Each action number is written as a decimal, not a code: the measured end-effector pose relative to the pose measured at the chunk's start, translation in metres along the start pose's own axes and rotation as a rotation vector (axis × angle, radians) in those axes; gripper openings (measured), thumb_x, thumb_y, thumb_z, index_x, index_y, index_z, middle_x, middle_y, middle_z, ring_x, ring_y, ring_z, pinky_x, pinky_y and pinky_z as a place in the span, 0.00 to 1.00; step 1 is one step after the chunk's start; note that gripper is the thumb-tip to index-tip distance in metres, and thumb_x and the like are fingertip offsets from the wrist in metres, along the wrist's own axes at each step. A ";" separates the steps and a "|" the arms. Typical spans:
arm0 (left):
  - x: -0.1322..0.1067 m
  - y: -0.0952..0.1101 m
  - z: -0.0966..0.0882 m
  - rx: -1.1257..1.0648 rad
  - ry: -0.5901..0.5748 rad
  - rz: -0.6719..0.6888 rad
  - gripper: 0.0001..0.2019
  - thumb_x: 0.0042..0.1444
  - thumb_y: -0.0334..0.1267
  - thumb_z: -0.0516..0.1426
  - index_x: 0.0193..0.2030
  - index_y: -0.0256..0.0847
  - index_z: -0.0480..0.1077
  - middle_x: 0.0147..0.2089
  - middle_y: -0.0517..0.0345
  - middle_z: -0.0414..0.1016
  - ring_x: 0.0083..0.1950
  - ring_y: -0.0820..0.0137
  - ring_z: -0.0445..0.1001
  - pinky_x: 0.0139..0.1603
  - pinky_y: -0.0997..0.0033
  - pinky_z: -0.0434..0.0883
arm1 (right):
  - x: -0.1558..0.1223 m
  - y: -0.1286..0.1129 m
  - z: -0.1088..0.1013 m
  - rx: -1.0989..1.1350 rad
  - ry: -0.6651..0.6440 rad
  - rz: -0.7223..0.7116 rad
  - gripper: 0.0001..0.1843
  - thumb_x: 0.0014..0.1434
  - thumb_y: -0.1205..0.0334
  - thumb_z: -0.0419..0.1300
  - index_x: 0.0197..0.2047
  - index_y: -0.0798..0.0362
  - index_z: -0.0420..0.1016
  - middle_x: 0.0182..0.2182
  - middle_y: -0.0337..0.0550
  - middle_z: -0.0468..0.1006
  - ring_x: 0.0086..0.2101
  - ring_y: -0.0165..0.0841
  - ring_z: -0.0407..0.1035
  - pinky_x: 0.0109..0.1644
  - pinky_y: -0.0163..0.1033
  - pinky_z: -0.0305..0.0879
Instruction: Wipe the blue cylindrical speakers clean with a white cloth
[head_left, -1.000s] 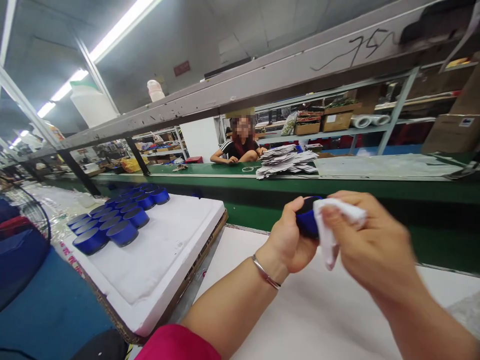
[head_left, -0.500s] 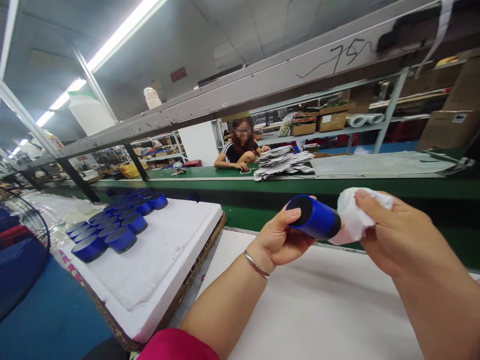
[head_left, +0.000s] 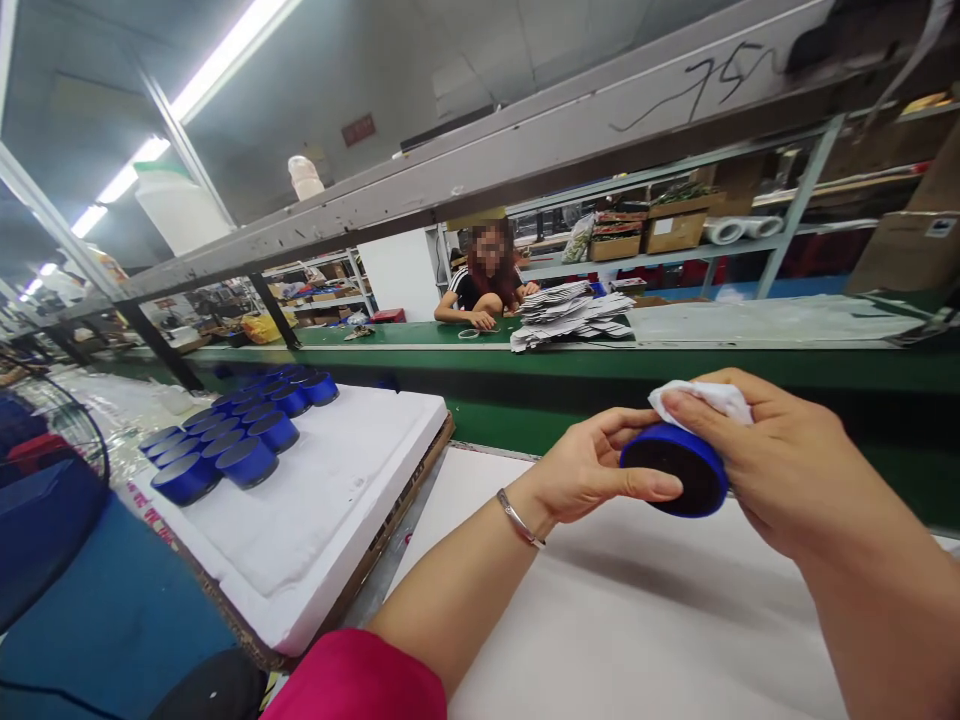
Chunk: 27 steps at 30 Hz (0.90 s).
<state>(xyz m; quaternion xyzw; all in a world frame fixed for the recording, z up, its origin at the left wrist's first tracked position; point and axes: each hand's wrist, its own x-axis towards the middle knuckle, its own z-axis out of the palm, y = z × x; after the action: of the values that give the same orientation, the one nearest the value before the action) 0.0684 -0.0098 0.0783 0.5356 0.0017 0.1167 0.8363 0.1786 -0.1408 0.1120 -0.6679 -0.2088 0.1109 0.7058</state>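
My left hand (head_left: pixel 592 470) holds a short blue cylinder (head_left: pixel 673 468) by its rim, its dark round end turned toward me. My right hand (head_left: pixel 780 465) pinches a crumpled white cloth (head_left: pixel 701 395) against the cylinder's top and far side. Both hands hover above a white work surface (head_left: pixel 637 630). A thin metal bangle sits on my left wrist.
To the left, a white foam board (head_left: pixel 337 500) carries several more blue cylinders (head_left: pixel 240 440) in rows. A green conveyor belt (head_left: pixel 600 375) runs across behind my hands. Beyond it a person sits beside a stack of flat printed cards (head_left: pixel 570 315). Shelves with cartons stand at the back.
The cylinder has turned from lying sideways to facing its dark end at me. My right hand with the cloth has moved from its end to over its top.
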 end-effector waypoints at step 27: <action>-0.004 0.013 -0.006 0.081 -0.014 0.242 0.46 0.22 0.30 0.88 0.52 0.42 0.78 0.58 0.48 0.79 0.65 0.50 0.77 0.67 0.46 0.78 | 0.003 -0.003 -0.009 0.070 0.252 0.048 0.37 0.27 0.44 0.82 0.42 0.51 0.86 0.31 0.46 0.79 0.25 0.39 0.69 0.18 0.41 0.63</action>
<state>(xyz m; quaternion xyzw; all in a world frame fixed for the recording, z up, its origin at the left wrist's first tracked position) 0.0610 0.0001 0.0872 0.5658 -0.0641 0.2131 0.7939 0.1855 -0.1480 0.1148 -0.6564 -0.0987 0.0502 0.7462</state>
